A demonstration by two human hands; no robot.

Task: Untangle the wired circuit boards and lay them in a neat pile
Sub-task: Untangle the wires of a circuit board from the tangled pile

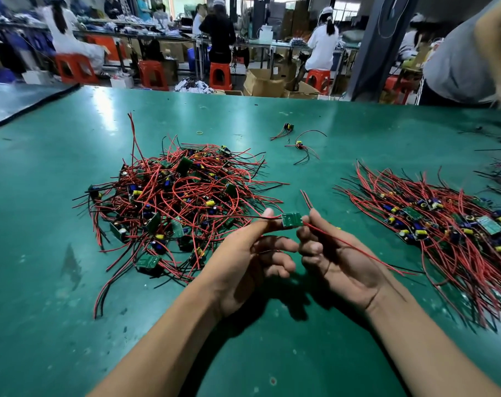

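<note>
The green table mat (243, 353) lay under both forearms. Above it, the left hand (243, 262) pinched the wires at one end of a small circuit board (291, 219), and the right hand (338, 259) pinched the red wire at its other end. The tangled heap (174, 202) lay beyond the left hand and the neat pile (444, 224) to the right. Farther back, workers sat on red stools (220, 76).

On the table (43, 253), a tangled heap (180, 202) of wired boards lies to the left, a little behind the hands, and a laid-out pile (444, 224) lies to the right. Between the two, above the table's near middle, the left hand (243, 262) and right hand (338, 259) pinch a single board (292, 219) from either side. Farther back, two loose boards (288, 128) (299, 145) lie close together, with a small band (200, 132) to their left.
</note>
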